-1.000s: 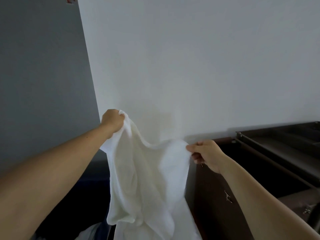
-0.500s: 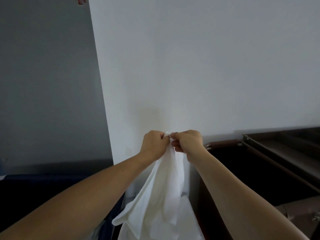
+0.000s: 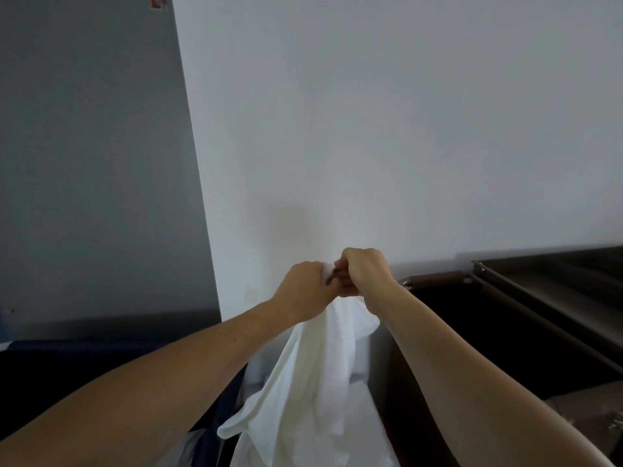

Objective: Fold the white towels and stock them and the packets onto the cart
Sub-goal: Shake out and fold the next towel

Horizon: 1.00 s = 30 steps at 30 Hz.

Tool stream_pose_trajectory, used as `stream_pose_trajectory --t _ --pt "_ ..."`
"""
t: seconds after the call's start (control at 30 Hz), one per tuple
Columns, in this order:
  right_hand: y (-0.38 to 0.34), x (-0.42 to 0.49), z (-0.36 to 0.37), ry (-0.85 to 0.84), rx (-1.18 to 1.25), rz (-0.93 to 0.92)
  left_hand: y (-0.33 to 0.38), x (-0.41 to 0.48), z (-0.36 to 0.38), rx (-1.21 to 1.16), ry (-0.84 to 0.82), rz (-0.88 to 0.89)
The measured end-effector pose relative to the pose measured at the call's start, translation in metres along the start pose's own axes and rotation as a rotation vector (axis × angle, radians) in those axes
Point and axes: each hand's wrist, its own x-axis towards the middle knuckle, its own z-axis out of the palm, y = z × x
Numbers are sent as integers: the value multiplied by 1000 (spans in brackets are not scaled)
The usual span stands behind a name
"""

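A white towel [image 3: 317,382] hangs down in front of me, doubled over with its top corners brought together. My left hand [image 3: 305,289] and my right hand [image 3: 362,273] meet knuckle to knuckle at chest height, and each pinches the towel's top edge. The cloth falls in loose folds to the bottom of the view. The dark brown cart [image 3: 526,298] stands at the right, its top shelf rail level with my hands. No packets are in view.
A white wall [image 3: 371,129] fills the view ahead, with a grey wall [image 3: 84,163] to the left. A dark blue surface [image 3: 84,362] lies low at the left. More white cloth [image 3: 364,416] lies below the hanging towel.
A second ago my hands held the towel's corners spread apart. They came together, folding the towel in half, and have since stayed joined, shifting slightly right.
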Motion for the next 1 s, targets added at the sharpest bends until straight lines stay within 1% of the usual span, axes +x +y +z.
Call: stream_pose_trajectory --t 0.1,0.2,0.3,0.43,0.5,0.57,0.63,0.7,0.8,0.9,1.0 --pt "-2 -3 -1 -17 -19 -19 1 -1 -1 29 85 21" --pt "-3 -4 -1 -38 -98 -32 -7 2 -1 12 113 -6" --pt "-4 -5 0 -103 -161 -41 -17 6 0 -71 164 -15" --pt "-11 -7 -6 -93 -246 -94 -16 7 -11 -165 194 -22" --pt "-13 -2 -14 -69 -249 -179 -21 17 -23 -271 237 -66" --pt "-7 6 -22 13 -285 -303 -24 28 -40 -430 307 -100" --pt "5 15 -29 88 -496 -420 -18 37 -60 -612 389 -110" --pt "19 23 -35 79 -662 -469 -9 46 -82 -727 459 -94" --pt "38 27 -41 46 -751 -526 1 59 -108 -774 517 -57" --pt "49 25 -49 82 -785 -672 1 65 -124 -778 574 -52" --pt "59 21 -54 92 -804 -784 -5 70 -133 -837 583 -53"
